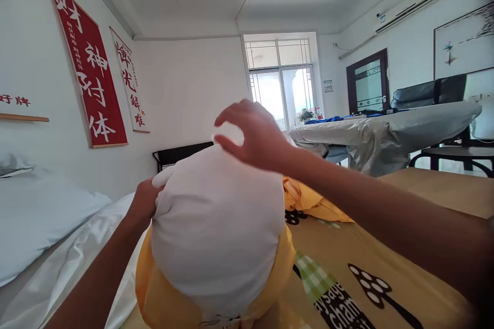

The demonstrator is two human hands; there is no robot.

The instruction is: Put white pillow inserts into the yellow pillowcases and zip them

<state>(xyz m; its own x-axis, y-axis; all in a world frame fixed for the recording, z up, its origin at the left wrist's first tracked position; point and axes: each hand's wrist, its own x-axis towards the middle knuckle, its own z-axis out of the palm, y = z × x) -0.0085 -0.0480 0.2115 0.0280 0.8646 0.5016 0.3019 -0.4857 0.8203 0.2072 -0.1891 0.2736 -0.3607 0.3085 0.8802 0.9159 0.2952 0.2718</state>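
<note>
A plump white pillow [216, 216] stands upright in front of me, its lower part inside a yellow pillowcase [148, 288] that gathers loosely around it. At the pillow's upper left edge, my left hand [147, 196] is closed on the white fabric; its fingertips are partly hidden. My right hand [252, 136] is raised above the pillow's top right, thumb and fingers curved apart, with nothing between them. Whether its underside touches the pillow I cannot tell.
A patterned yellow sheet [370, 247] covers the surface below. Rumpled yellow-orange cloth [312, 203] lies behind the pillow on the right. Another white pillow [46, 211] and white bedding [73, 262] are at left. A plastic-covered table [386, 126] stands farther back.
</note>
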